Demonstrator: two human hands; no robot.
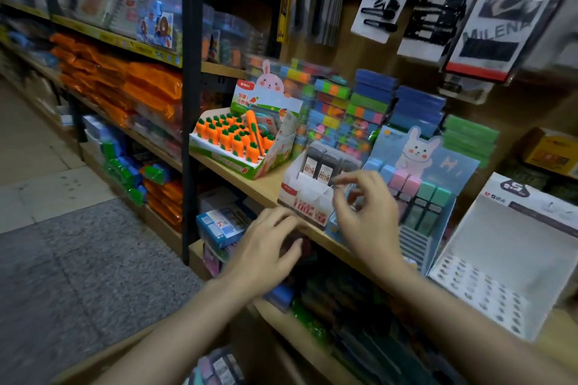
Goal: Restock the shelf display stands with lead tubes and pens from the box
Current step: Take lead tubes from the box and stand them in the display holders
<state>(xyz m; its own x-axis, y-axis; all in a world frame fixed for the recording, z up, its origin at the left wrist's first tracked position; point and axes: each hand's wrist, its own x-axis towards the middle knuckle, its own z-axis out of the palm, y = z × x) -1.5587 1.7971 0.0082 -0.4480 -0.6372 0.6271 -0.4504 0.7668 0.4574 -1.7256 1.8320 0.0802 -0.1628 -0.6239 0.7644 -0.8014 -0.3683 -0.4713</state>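
A white and red display stand (308, 201) on the wooden shelf (259, 183) holds dark lead tubes (323, 166) in its back row. My right hand (362, 212) hovers just in front of it, thumb and forefinger slightly apart with nothing clearly between them. My left hand (269, 248) is lower, at the shelf edge, its fingers curled round something dark that looks like more lead tubes (295, 242); motion blur hides details. A blue bunny display stand (438, 166) to the right holds pastel tubes (416, 189). The box (215, 366) shows at the bottom edge.
A white pen stand (500, 272) with rows of holes sits at the right. A carrot eraser display (237, 137) stands left of the lead stand. Colourful stacked packs fill the back. Hair-clip cards (381, 0) hang overhead. A black shelf post (190, 103) stands left.
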